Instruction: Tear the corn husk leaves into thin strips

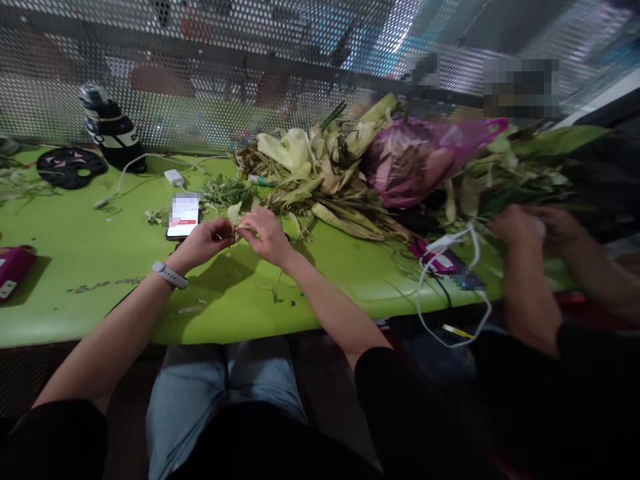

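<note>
Both my hands meet over the green table [75,267], just in front of a heap of pale corn husks [320,173]. My left hand [205,241], with a white band on its wrist, is closed on a small pale husk piece [234,215]. My right hand [265,233] pinches the same piece from the right side. Small green scraps [270,288] lie on the table under my forearms.
A phone [183,215] on a white cable lies left of my hands. A dark bottle [111,128] and black fan [70,167] stand far left. A pink plastic bag [420,160] sits in the heap. A co-worker's hands [530,227] work at the right. Perforated metal screen behind.
</note>
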`<state>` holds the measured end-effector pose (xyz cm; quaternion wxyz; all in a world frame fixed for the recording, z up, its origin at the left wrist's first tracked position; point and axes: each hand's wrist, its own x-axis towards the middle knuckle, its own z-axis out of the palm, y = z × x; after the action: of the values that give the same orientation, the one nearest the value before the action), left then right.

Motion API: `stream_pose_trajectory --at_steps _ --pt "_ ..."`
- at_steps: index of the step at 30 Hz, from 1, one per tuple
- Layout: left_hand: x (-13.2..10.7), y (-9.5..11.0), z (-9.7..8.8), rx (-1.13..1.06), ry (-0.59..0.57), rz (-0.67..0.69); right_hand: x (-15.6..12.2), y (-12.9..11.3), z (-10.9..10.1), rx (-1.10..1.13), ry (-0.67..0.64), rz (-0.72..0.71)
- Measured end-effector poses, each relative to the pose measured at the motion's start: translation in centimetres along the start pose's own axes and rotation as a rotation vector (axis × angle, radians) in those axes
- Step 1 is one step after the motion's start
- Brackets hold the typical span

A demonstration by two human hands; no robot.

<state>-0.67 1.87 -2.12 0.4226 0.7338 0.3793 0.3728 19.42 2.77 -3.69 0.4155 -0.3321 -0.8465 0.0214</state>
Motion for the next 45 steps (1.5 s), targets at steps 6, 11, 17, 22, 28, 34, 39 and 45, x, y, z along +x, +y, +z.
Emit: stream_pose_trajectory --at_steps 6,11,17,22,28,34,39,45 --pt "0.0 -0.4 -0.1 -0.008 -0.028 0.052 0.1 -0.7 -0.4 0.138 0.032 0.197" --pt "-0.2 0.3 -0.1 -0.054 0.043 0.006 0.1 -1.0 -0.6 0.581 -0.112 0.487" --pt "-0.2 0.6 0.0 -0.269 0.168 -0.107 -0.1 -1.0 0.4 0.575 -0.021 0.494" --pt "-0.4 0.4 0.7 -0.578 0.135 -0.162 -0.3 -1.5 0.8 0.495 0.098 0.435" --pt "-0.3 -0.1 1.2 -0.641 0.195 -0.197 -0.5 -1.1 1.7 0.561 0.061 0.515" --pt "-0.2 0.2 0.5 -0.556 0.243 -0.166 -0.4 -0.1 1.6 0.559 -0.055 0.661" --pt "-0.1 0.5 0.1 -0.467 0.239 -0.131 -0.1 -0.2 -0.2 0.363 -0.134 0.596" --pt "0.1 0.2 -0.1 -0.386 0.303 -0.132 -0.1 -0.9 -0.9 0.109 -0.132 0.377"
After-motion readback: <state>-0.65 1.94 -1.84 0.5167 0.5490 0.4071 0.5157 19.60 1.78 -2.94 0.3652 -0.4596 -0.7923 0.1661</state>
